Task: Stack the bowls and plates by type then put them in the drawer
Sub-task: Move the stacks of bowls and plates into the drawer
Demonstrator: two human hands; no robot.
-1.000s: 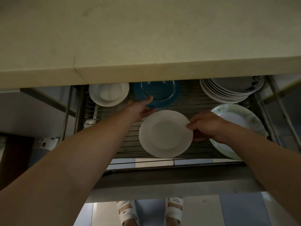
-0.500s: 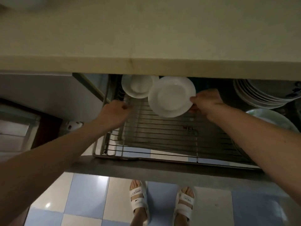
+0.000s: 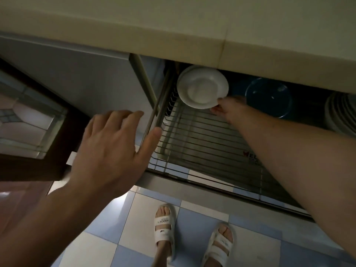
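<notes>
Step in hand looks like stowing: right hand [image 3: 224, 107] pinches the near rim of the white plate [image 3: 202, 87], which sits at the back-left of the drawer [image 3: 202, 139] on what looks like another white dish, under the table [image 3: 173, 26] overhang. Left hand [image 3: 110, 149] hovers apart from the drawer's left rail, fingers spread, holding nothing. Next, I judge: settle the plate flat on that pile, let go, draw the arm out. Blue bowl [image 3: 268, 97] sits just right of the plate, right by the right hand; plate stack [image 3: 341, 114] at far right, edge cut off. Risks: low overhang, dim light, knuckles nudging the bowl.
</notes>
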